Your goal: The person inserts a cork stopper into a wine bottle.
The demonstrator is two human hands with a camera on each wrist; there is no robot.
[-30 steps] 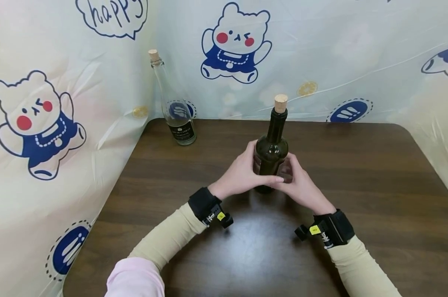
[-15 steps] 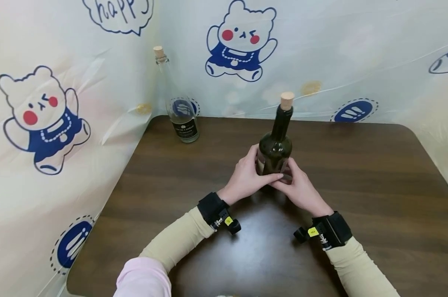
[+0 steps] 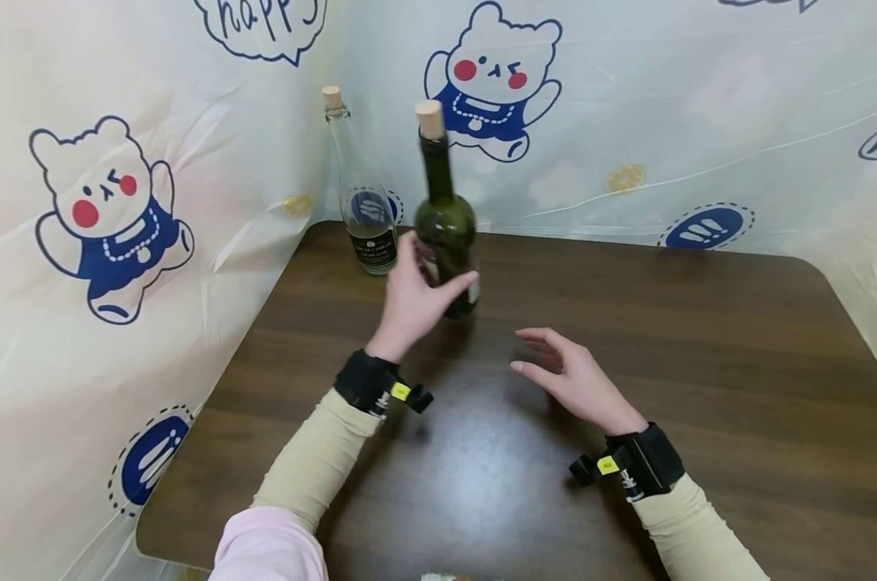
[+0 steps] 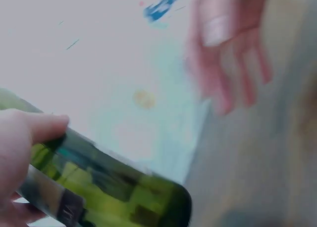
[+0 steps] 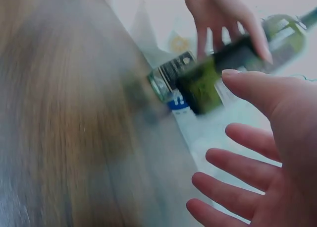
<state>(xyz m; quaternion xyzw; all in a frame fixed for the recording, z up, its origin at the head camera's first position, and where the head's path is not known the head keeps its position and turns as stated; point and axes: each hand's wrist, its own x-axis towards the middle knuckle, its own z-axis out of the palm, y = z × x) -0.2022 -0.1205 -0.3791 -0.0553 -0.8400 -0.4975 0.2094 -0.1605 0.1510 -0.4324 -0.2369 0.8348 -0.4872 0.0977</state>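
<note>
A dark green wine bottle (image 3: 447, 219) with a pale cork (image 3: 430, 119) stands almost upright in the head view, tilted slightly left. My left hand (image 3: 411, 300) grips its body, thumb across the near side. In the left wrist view the bottle's lower part and base (image 4: 148, 197) show, with part of the label. Its base appears to be off the table. My right hand (image 3: 578, 386) is apart from the bottle, over the table's middle; its fingers spread in the right wrist view. Behind the green bottle, to the left, stands a clear corked bottle (image 3: 371, 242) with a black label.
The dark wooden table (image 3: 699, 363) has rounded corners and meets a bear-printed curtain (image 3: 670, 105) at the back and left. At the bottom edge of the head view, a small pale thing (image 3: 438, 577) is mostly cut off.
Both hands held the green bottle at mid-table. My right hand has let go and stays near its place. My left hand has carried the bottle left and back, toward the clear bottle.
</note>
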